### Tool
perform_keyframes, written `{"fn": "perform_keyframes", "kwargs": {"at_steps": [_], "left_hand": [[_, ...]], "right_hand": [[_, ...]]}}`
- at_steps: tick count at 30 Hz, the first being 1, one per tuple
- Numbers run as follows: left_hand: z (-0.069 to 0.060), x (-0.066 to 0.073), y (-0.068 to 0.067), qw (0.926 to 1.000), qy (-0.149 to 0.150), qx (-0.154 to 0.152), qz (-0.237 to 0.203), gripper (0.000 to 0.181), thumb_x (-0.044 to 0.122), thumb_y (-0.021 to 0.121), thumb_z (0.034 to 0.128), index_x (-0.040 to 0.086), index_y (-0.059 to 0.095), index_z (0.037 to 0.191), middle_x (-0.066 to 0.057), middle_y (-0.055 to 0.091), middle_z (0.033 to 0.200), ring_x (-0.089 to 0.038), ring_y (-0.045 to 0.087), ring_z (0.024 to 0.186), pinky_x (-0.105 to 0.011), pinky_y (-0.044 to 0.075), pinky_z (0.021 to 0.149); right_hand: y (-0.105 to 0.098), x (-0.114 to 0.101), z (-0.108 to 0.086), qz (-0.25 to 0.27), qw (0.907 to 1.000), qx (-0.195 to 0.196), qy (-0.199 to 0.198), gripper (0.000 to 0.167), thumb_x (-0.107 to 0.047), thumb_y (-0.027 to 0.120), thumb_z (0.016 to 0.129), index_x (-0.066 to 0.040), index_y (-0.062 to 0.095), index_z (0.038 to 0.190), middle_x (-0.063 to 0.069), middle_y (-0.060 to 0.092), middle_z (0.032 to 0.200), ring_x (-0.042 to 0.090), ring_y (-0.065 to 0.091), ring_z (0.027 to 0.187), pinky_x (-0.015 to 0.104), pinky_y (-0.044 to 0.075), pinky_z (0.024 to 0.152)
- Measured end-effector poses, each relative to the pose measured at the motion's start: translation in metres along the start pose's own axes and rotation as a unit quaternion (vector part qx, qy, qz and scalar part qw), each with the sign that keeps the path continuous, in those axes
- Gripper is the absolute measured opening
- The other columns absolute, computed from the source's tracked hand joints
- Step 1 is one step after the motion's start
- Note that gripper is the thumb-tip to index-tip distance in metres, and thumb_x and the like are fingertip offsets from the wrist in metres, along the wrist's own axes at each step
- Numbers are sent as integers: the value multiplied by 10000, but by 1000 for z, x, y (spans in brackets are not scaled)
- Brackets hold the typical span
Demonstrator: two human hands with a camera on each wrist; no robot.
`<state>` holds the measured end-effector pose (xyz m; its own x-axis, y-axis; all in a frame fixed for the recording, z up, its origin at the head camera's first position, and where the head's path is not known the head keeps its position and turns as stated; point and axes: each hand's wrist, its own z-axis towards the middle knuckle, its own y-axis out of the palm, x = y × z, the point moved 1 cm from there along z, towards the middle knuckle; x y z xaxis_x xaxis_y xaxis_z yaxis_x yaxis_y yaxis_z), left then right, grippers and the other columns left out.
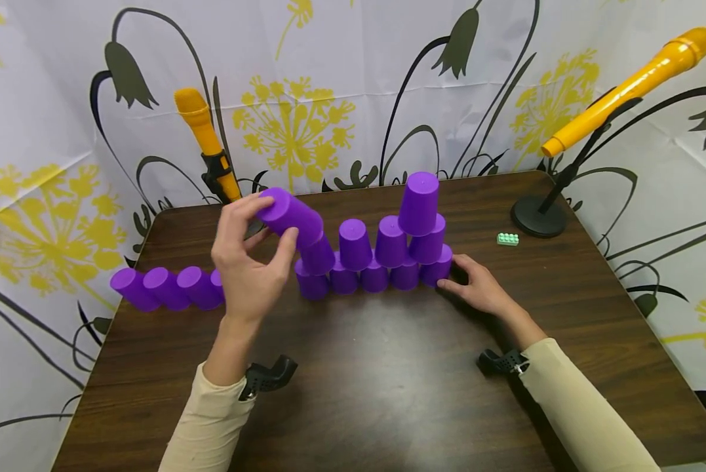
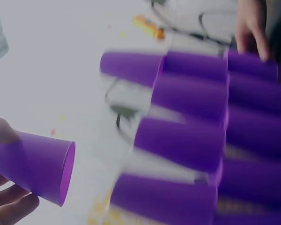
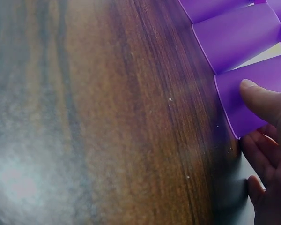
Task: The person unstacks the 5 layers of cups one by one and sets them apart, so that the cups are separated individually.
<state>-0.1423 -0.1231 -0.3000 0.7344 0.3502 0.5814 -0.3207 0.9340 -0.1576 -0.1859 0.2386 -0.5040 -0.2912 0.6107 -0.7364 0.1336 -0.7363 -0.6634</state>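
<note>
Purple cups stand upside down in a stack: a bottom row with several [image 1: 373, 278], a second row with several [image 1: 355, 246], and a single cup [image 1: 419, 203] on top at the right. My left hand [image 1: 249, 269] pinches another cup [image 1: 296, 219] between thumb and fingers, tilted above the second row's left end. In the left wrist view this held cup [image 2: 37, 166] shows a gap from the stacked cups [image 2: 180, 140]. My right hand [image 1: 476, 285] grips the bottom row's rightmost cup [image 1: 438, 265]; in the right wrist view the thumb [image 3: 262, 99] lies on its side.
More purple cups [image 1: 160, 288] stand in a line on the wooden table [image 1: 358, 393] at the left, partly behind my left hand. Two orange microphones [image 1: 202, 124] [image 1: 630, 92] on stands are at the back. A small green brick [image 1: 508, 239] lies right of the stack.
</note>
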Motion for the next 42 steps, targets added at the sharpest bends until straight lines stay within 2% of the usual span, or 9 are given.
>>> {"fn": "perform_keyframes", "kwargs": {"at_steps": [3,8,12,16,21,24,32,37,42], "left_hand": [[-11,-17,-25,9980,-217,179,562,428,-105,738,745,-118,607,1152,-265,576,1169,-239,592,1046,-235,553,792],[-44,-71,-54,9842,-744,18,1608,499,-8,798,744,22,642,1218,-141,611,1169,-212,592,1044,-221,543,801],[-73,-104,-62,9685,-1162,-418,2162,513,78,822,742,101,655,1226,-93,620,1149,-227,602,1057,-383,570,803],[-92,-123,-59,9572,-1392,-619,2460,491,115,835,735,107,667,1196,-116,622,1107,-270,630,1006,-460,572,763],[-104,-134,-53,9457,-1454,-742,2810,481,122,845,720,104,684,1173,-139,629,1072,-303,635,923,-457,555,722],[-108,-137,-51,9427,-1451,-797,2896,486,105,845,712,94,691,1172,-147,636,1067,-324,636,887,-486,533,693],[-114,-142,-49,9317,-1548,-874,3167,494,152,859,721,134,690,1185,-112,642,1104,-371,652,925,-542,512,671],[-114,-141,-50,9246,-1396,-833,3445,497,184,864,728,159,691,1193,-92,641,1114,-401,664,817,-546,501,566],[-115,-140,-51,9185,-1213,-835,3671,517,177,878,718,142,694,1200,-96,629,1146,-405,662,783,-545,498,542]], "right_hand": [[0,0,-1,17,10000,-9,42,600,-252,741,891,-39,508,1401,178,576,1292,352,499,1251,536,367,1048],[0,0,-2,21,10000,5,84,598,-255,740,892,-41,508,1400,181,570,1303,354,499,1251,541,369,1044],[-1,0,-1,13,10000,13,72,602,-258,739,892,-38,505,1401,188,566,1308,359,498,1250,544,370,1042],[-1,0,-1,8,10000,24,79,592,-256,739,893,-36,512,1393,188,566,1309,358,499,1250,543,369,1043],[-1,-3,-1,24,10000,15,54,598,-243,746,886,-31,511,1394,186,576,1290,353,508,1237,534,377,1038],[-1,-3,-1,20,10000,11,50,603,-240,747,885,-28,508,1397,185,580,1282,351,511,1233,531,378,1038],[-1,-2,-2,41,10000,14,52,601,-243,745,887,-30,508,1396,189,567,1310,355,500,1250,535,373,1043],[-1,-1,-1,29,10000,19,56,583,-251,744,888,-36,522,1383,181,568,1310,349,500,1251,533,372,1045],[-1,-1,-1,8,10000,26,38,580,-248,743,889,-31,523,1380,185,569,1309,352,501,1250,535,372,1044]]}}
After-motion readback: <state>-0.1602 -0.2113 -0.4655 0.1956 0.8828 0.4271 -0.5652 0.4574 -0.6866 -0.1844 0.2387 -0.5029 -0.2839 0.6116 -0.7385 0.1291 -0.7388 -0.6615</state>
